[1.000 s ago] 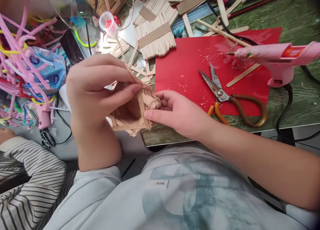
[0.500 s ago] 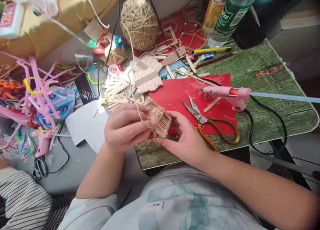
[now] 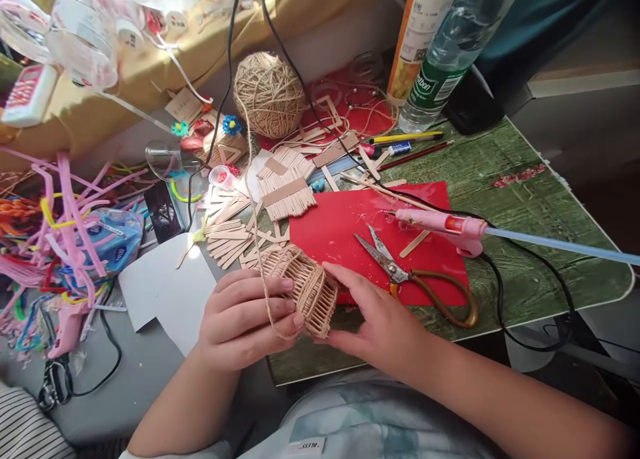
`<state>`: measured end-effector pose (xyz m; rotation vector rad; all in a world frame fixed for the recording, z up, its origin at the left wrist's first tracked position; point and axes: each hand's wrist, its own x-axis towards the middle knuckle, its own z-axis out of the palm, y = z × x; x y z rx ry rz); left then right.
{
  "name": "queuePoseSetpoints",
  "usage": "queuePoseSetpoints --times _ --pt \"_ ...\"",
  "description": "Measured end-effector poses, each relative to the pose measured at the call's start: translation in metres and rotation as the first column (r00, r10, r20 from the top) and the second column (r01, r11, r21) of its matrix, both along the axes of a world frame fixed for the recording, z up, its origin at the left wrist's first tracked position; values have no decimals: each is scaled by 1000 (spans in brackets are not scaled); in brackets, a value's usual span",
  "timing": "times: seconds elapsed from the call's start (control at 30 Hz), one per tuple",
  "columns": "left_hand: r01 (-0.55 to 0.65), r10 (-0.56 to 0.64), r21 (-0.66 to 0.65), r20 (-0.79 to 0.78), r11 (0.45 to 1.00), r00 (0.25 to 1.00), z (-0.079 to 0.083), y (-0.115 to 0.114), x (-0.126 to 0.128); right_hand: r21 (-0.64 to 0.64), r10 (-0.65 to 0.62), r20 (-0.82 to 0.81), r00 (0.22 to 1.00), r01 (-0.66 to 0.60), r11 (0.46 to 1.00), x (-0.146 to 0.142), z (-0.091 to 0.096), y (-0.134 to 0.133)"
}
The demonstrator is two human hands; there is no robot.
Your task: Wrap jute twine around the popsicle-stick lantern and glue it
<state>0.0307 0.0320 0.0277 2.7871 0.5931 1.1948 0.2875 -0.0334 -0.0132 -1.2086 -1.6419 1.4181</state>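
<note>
At lower centre of the frame, your left hand [image 3: 245, 322] grips the left side of the twine-wound piece [image 3: 316, 291], while your right hand [image 3: 387, 322] clasps its right end between thumb and fingers. A strand of twine [image 3: 255, 212] runs from your left hand up to the twine ball [image 3: 270, 94] at upper centre, and scissors [image 3: 395, 270] lie across the red sheet [image 3: 325, 226] right of centre

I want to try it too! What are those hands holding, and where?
A twine-wrapped piece: the left hand grips its left side, the right hand its right end.
</note>
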Motion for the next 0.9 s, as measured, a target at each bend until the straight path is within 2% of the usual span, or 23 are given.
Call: queuePoseSetpoints --times 0.17,0.33,0.53,0.7,0.9 --pt "-3 2 -57 -21 998 1000 4 -3 1 97 27 54 998 -32 995 6 6 0" --pt "29 -29 -43 -3 999 1000 6 -3 4 155 33 51 998 -41 987 2 10 4" --pt "27 -26 -58 17 998 999 2 -2 3 149 -2 24 1000 -2 989 0 6 4" --pt "42 -40 -87 20 995 999 1 -5 3 192 86 8 996 -86 978 4 10 9" --pt "46 -41 -95 46 994 998 -7 -5 -1 215 99 57 993 -109 970 6 15 15"
